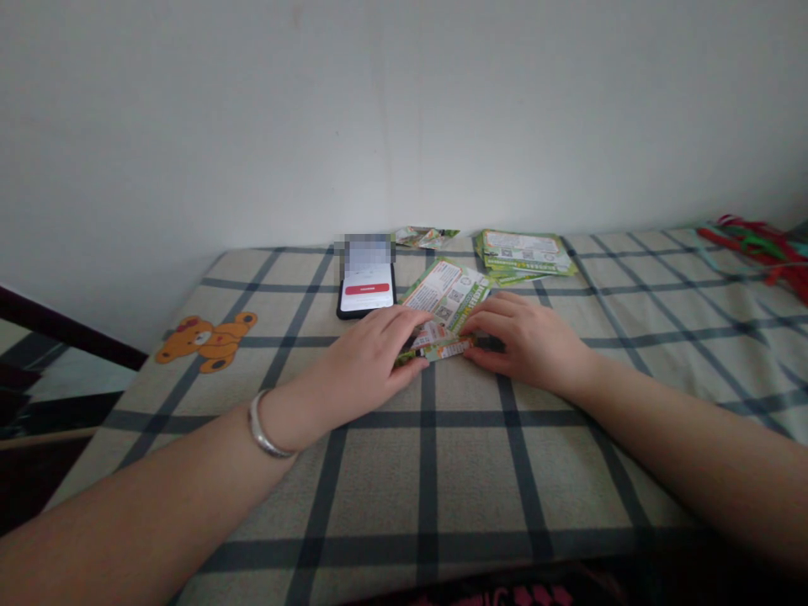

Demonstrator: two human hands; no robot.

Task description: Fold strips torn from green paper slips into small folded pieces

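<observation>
Folded paper (448, 349) is on the checked tabletop (382, 480), between the left hand (379, 345) and the right hand (527, 338), which hold its two ends with narrow grip. A phone (366, 301) and a stack of leaflets (523, 249) lie beyond it.

The left forearm (157, 497) and right forearm (682, 429) are bare, a silver bangle (261, 432) circles the left wrist (296, 414) at eight o'clock, and what looks like dark clothing (534, 596) with angular pink shapes shows at five o'clock.
</observation>
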